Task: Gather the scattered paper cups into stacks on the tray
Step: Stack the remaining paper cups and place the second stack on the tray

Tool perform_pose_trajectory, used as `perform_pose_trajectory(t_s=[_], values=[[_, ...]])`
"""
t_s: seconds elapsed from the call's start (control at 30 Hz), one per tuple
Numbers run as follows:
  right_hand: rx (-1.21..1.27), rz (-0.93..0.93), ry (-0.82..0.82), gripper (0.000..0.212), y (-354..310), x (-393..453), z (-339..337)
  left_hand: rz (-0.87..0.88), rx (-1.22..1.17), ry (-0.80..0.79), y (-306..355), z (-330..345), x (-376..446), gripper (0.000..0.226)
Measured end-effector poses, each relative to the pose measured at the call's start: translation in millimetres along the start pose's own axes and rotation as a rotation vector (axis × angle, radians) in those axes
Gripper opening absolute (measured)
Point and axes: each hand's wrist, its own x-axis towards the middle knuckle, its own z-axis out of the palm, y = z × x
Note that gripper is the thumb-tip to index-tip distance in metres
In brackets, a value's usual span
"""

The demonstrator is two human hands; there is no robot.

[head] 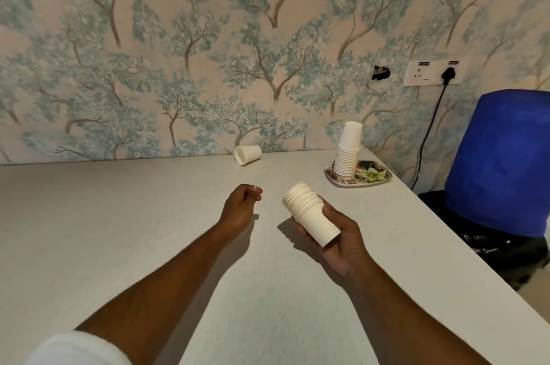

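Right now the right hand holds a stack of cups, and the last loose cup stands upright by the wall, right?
Not quite. In the head view the right hand does hold a stack, but the loose cup by the wall lies on its side, not upright.

Even soft light, faint shadows, wide-angle edge bending.
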Motion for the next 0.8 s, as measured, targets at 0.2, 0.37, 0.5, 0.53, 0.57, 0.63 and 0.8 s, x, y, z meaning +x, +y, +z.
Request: perform_pose_trajectory(t_s=[0.2, 0.37, 0.5, 0.53, 0.57, 0.63, 0.8], values=[[-0.056, -0.002, -0.007, 0.064, -33, 57, -30, -0.07, 0.078, 0.144, -4, 19, 82, 0.018], [0.01, 0.028, -0.026, 0.053, -39, 87, -56, -0.226, 0.058, 0.301, -14, 32, 158, 0.038], [-0.001, 0.027, -0.045, 0.053, -36, 99, -61, -0.18, 0.176, 0.384, -28, 36, 209, 0.043], [-0.02, 0.018, -0.04, 0.053, -36, 100, -60, -0.175, 0.18, 0.403, -30, 38, 218, 0.041], [-0.03, 0.011, -0.049, 0.051, -36, 101, -60, -0.177, 0.167, 0.422, -31, 40, 225, 0.039], [-0.041, 0.005, -0.056, 0.048, -35, 102, -61, -0.196, 0.141, 0.46, -32, 45, 238, 0.04], [-0.062, -0.003, -0.051, 0.05, -32, 103, -62, -0.222, 0.129, 0.476, -42, 48, 253, 0.046]])
